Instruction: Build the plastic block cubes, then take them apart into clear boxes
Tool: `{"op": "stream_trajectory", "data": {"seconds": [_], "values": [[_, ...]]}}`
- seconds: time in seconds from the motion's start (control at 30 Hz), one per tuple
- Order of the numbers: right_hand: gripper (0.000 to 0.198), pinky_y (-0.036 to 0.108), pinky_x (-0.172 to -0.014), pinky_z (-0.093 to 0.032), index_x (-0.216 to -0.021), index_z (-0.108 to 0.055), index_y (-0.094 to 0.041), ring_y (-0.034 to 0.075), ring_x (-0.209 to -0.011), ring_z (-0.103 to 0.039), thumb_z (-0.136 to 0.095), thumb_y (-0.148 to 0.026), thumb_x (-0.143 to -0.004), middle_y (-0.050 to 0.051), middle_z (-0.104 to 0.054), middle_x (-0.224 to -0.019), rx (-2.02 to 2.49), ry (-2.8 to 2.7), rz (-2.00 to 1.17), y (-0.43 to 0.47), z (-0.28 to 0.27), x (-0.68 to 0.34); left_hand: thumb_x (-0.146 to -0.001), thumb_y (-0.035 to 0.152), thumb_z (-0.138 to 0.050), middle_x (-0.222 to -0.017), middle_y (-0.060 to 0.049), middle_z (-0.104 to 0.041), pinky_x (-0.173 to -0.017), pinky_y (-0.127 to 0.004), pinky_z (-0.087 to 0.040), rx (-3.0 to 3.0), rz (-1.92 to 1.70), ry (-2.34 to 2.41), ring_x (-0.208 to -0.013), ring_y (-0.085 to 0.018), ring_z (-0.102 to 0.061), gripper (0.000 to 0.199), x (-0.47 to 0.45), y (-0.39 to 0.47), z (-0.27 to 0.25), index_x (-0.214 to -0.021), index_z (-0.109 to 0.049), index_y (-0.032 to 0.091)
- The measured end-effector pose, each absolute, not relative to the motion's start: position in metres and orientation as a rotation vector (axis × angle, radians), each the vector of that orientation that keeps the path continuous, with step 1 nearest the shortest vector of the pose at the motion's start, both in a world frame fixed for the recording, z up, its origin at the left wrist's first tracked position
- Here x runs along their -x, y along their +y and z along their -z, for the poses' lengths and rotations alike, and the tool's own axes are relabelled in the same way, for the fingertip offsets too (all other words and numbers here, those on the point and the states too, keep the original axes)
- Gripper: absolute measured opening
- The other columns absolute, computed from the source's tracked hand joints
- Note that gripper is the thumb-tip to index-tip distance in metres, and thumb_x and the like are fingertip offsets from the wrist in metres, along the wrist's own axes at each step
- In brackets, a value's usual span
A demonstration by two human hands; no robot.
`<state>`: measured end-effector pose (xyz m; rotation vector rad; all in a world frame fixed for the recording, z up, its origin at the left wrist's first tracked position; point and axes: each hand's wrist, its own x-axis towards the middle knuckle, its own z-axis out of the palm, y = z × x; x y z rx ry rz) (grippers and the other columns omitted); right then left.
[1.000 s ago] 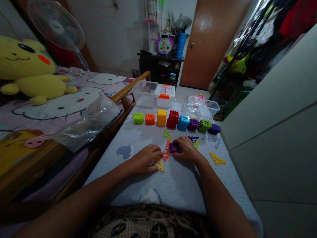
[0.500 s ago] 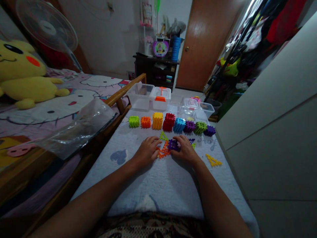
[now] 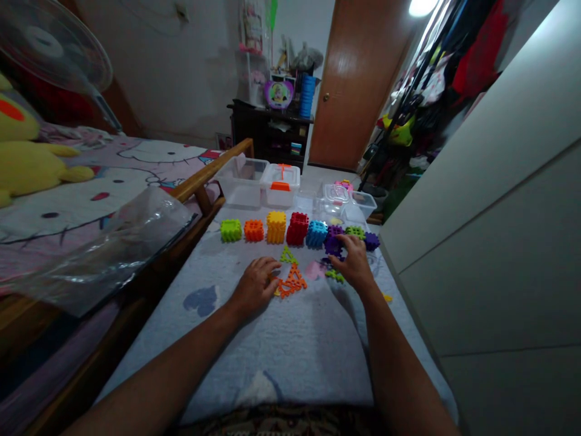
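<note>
My right hand (image 3: pixel 354 261) pinches a purple interlocking plastic square (image 3: pixel 333 246) right in front of the purple stack (image 3: pixel 334 230); whether the two touch I cannot tell. Beneath that hand lie a light green piece (image 3: pixel 334 276) and a dark purple piece, partly covered. My left hand (image 3: pixel 258 283) rests on the cloth with fingers apart and curved, beside orange triangular pieces (image 3: pixel 293 280). A bit of yellow shows by its thumb. Just beyond sits a light green triangle (image 3: pixel 287 255). Several stacks stand in a row, among them lime (image 3: pixel 231 230), orange (image 3: pixel 253 230), yellow (image 3: pixel 276 227), red (image 3: pixel 298 229) and light blue (image 3: pixel 316 234).
Behind the row stand clear plastic boxes (image 3: pixel 242 184), one with an orange-handled lid (image 3: pixel 282 181). A yellow piece (image 3: pixel 387 298) lies right of my right forearm. A wooden bed rail (image 3: pixel 213 169) borders the left side, a white cabinet (image 3: pixel 490 242) the right.
My right hand has carried the purple square away from the orange triangles, forward and right to the purple stack. My left hand stays beside the orange triangles. The view has shifted slightly right.
</note>
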<state>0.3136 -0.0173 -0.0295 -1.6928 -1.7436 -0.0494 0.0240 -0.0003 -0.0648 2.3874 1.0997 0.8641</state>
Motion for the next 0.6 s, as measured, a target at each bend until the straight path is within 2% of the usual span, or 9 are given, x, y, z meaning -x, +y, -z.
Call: {"op": "stream_trajectory", "data": {"seconds": [0.17, 0.47, 0.6], "values": [[0.046, 0.05, -0.099, -0.04, -0.117, -0.064, -0.018, 0.034, -0.112, -0.053, -0.071, -0.029, -0.073, 0.014, -0.062, -0.114, 1.758, -1.748, 0.094, -0.014, 0.023, -0.332, -0.082, 0.015, -0.057, -0.113, -0.011, -0.064, -0.097, -0.045, -0.047, -2.359, -0.868, 1.094, -0.107, -0.026, -0.057, 0.03, -0.023, -0.002, 0.062, -0.11, -0.064, 0.016], [0.042, 0.046, -0.09, -0.043, -0.108, -0.068, -0.019, 0.031, -0.101, -0.054, -0.073, -0.043, -0.073, 0.012, -0.062, -0.107, 1.848, -1.77, 0.087, -0.023, 0.031, -0.347, -0.084, 0.018, -0.055, -0.112, -0.011, -0.065, -0.096, -0.045, -0.047, -2.338, -0.824, 1.095, -0.105, -0.026, -0.057, 0.028, -0.023, -0.004, 0.059, -0.11, -0.064, 0.016], [0.041, 0.045, -0.089, -0.044, -0.105, -0.068, -0.02, 0.03, -0.099, -0.054, -0.073, -0.043, -0.072, 0.011, -0.061, -0.103, 1.859, -1.765, 0.091, -0.03, 0.028, -0.362, -0.085, 0.02, -0.054, -0.112, -0.011, -0.065, -0.097, -0.045, -0.047, -2.338, -0.818, 1.103, -0.106, -0.027, -0.058, 0.027, -0.023, -0.004, 0.058, -0.11, -0.065, 0.016]]}}
